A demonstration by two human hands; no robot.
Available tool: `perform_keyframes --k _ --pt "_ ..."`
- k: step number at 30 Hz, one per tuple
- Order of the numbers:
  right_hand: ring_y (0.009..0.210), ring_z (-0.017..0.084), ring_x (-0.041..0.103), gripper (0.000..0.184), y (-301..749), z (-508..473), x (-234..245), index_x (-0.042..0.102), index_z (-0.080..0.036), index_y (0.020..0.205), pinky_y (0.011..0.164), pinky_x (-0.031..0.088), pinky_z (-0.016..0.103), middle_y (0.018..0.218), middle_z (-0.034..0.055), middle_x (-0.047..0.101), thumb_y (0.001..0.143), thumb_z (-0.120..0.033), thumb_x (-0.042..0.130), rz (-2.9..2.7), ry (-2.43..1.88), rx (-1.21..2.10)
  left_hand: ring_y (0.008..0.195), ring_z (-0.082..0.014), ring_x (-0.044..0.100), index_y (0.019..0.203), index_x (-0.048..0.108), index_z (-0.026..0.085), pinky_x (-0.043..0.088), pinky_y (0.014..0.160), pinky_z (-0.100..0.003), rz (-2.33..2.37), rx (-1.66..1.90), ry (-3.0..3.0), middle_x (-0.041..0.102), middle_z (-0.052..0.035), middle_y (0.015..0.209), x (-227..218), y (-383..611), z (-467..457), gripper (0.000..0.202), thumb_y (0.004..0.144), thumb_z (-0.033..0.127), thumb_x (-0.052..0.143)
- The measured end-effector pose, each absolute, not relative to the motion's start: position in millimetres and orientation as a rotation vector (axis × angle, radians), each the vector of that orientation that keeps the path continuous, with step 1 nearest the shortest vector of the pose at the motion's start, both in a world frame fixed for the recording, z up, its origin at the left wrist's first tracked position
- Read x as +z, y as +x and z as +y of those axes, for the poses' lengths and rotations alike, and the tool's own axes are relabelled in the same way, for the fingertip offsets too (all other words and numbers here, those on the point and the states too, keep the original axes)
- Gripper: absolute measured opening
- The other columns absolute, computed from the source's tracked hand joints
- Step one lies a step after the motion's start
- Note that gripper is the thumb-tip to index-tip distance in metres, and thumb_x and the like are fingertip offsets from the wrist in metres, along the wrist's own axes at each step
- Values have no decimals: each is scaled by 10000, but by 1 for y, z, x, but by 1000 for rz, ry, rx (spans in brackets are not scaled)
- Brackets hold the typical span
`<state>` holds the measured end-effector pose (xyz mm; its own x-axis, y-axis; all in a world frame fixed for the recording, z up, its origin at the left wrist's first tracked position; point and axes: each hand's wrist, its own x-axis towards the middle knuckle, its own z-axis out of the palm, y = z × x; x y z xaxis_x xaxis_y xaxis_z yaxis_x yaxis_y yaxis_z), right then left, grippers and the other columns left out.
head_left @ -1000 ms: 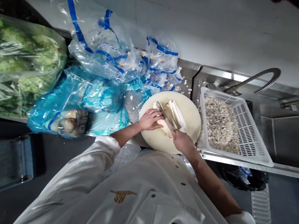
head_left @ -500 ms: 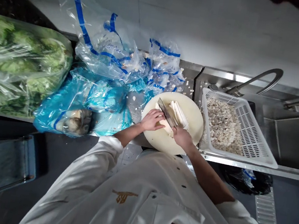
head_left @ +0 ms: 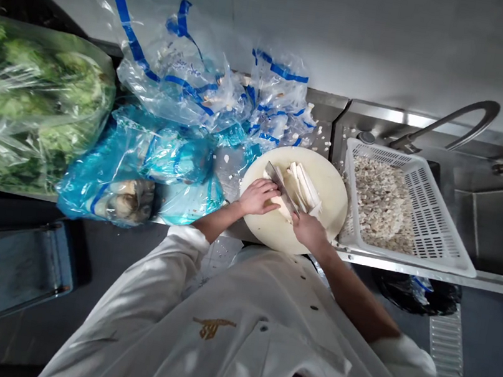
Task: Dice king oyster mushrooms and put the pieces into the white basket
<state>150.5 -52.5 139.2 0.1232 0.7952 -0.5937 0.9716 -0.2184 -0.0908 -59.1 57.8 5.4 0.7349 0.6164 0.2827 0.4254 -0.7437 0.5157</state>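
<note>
At frame centre, the right hand (head_left: 310,232) grips a knife (head_left: 281,185); the left hand (head_left: 258,197), fingers seemingly together, steadies pale food (head_left: 284,211) — best tuck fingertips back, cutting evenly.

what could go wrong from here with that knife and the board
The left hand has its fingertips right beside the knife held by the right hand, so a slip could cut them.

The round board seems to reach the counter's front edge, so it might tip if pressed there.

The white slices lie loose close to the blade and could get knocked about.
</note>
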Motion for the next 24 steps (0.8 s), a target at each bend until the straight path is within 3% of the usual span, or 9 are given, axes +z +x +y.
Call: perform_keyframes --k 4,13,18,24 --pt "1116 270 732 529 152 -48 130 666 -172 1340 911 491 321 1200 169 776 1148 -455 263 1731 2079 -810 1358 -324 558 1313 709 255 425 1212 -534 794 597 2540 659 -115 1358 10 -59 58 507 1009 644 595" --pt "1101 273 731 492 154 -49 132 682 -179 1295 901 479 315 1212 167 772 1147 -435 289 1744 2117 -803 1392 -284 548 1266 709 230 449 1221 -493 812 658 2503 653 -111 1368 6 -63 48 357 1070 483 550" --pt "1090 277 722 513 161 -54 145 699 -192 1284 894 472 312 1181 166 775 1141 -458 285 1825 2073 -774 1410 -297 541 1300 704 236 435 1238 -523 791 625 2444 649 -126 1374 4 -64 50 371 1064 477 549" --pt "1130 259 705 506 138 -39 127 689 -138 1308 900 462 290 1229 179 762 1145 -412 295 1759 2129 -845 1391 -293 548 1283 713 232 435 1236 -523 777 623 2432 648 -129 1374 3 -64 52 365 1062 470 547"
